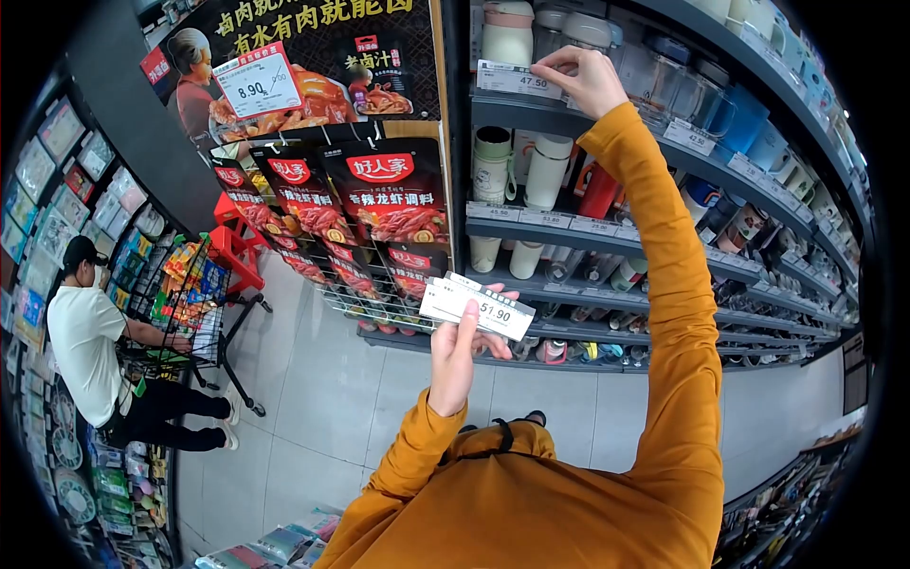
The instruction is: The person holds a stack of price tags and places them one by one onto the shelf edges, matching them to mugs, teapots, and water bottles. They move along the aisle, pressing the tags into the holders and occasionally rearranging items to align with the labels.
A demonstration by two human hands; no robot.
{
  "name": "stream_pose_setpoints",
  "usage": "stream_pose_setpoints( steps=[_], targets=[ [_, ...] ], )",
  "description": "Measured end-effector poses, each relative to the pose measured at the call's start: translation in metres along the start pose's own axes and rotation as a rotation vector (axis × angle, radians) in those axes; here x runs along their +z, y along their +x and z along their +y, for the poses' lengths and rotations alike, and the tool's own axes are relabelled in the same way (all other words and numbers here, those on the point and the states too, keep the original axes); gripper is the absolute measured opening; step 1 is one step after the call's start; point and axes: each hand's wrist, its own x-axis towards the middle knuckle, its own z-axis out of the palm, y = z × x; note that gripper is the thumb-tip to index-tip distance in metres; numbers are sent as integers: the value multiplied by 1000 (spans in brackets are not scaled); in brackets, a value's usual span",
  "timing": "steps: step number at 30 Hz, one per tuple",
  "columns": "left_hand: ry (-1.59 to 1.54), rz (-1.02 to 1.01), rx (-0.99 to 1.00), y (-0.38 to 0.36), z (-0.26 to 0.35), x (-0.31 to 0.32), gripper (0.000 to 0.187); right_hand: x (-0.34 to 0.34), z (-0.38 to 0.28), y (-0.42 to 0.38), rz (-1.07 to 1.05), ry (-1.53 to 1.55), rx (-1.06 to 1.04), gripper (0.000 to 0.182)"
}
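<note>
My left hand [460, 351] is closed on a small stack of white price tags [477, 307], the top one reading 51.90, held low in front of the shelf. Higher up, my right hand [583, 81] pinches the right end of a price tag [518, 80] reading 47.50 at the edge of an upper shelf [531, 112]. Just above that tag stand a cream bottle with a pink lid [508, 36] and other cups. Below are a green-lidded bottle [490, 166] and a white bottle [548, 173].
Red seasoning packets [396, 190] hang on a rack left of the shelf, under a poster [313, 57]. At the left, a person in a white shirt [87, 332] stands beside a loaded shopping cart [194, 303]. Red stools [237, 248] are behind the cart.
</note>
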Motion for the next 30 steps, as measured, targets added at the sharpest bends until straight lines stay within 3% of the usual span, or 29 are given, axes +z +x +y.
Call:
stream_pose_setpoints(
  steps=[10,20,24,25,26,30],
  targets=[
    [11,-1,32,5,4,7,46,7,-2,-8,53,-76,-11,33],
    [-25,-39,98,11,14,14,46,16,4,-15,30,-242,-272,31],
    [-14,-36,139,13,24,21,43,5,-37,-43,320,-165,-513,31],
    [-6,-24,144,13,24,22,42,2,-44,-64,227,9,-485,33],
    [2,-11,148,13,23,22,41,1,-64,-91,63,309,-312,30],
    [-13,42,166,17,18,22,39,-11,-87,-161,-363,564,20,25]
  ],
)
